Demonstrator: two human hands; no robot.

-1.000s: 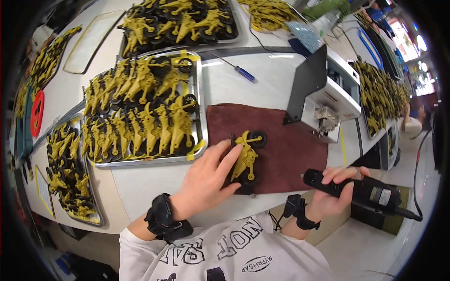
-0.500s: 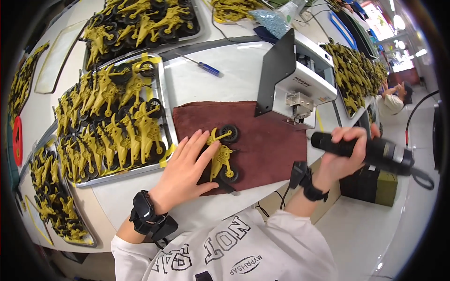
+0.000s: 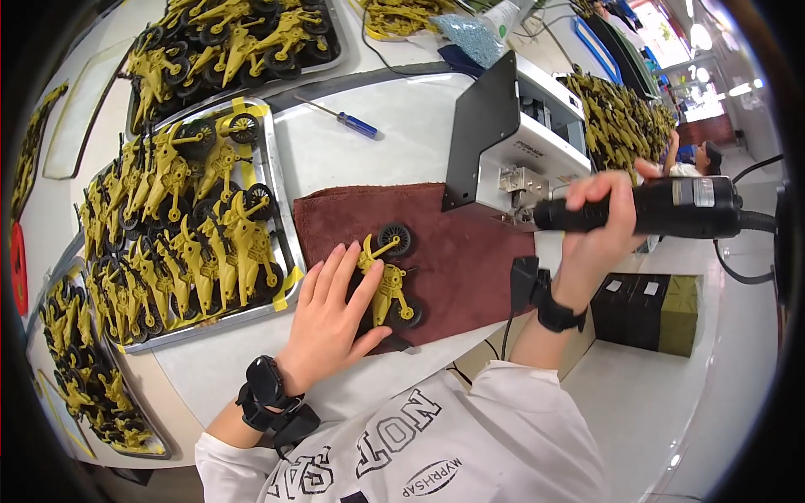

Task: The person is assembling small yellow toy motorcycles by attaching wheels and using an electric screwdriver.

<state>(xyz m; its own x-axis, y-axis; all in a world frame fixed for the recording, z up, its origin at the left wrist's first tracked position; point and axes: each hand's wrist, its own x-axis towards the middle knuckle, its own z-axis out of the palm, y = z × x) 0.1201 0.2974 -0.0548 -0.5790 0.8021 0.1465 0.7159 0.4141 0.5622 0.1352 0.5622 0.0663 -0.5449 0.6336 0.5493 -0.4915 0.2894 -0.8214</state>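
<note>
On the dark red cloth (image 3: pixel 470 293) lies a yellow toy motorcycle (image 3: pixel 387 295) with black spoked wheels. My left hand (image 3: pixel 327 314) rests against its left side, fingers stretched out and flat, partly covering it. My right hand (image 3: pixel 608 210) is wrapped round a black electric screwdriver (image 3: pixel 688 207), held nearly level above the table's right part. The driver's front end is close to the metal outlet of a white screw feeder (image 3: pixel 537 151) with a black side plate; from this view I cannot tell whether they touch.
Left of the cloth stands a metal tray (image 3: pixel 289 226) packed with yellow motorcycles; more trays lie behind and at the far left. A blue-handled screwdriver (image 3: pixel 356 125) lies beyond the cloth. A black-and-olive box (image 3: pixel 646 312) is at the right. A person (image 3: pixel 700 159) is in the background.
My right hand has raised the electric screwdriver and brought its front end up beside the feeder's outlet. My left hand stays on the toy motorcycle. The whole view has shifted slightly.
</note>
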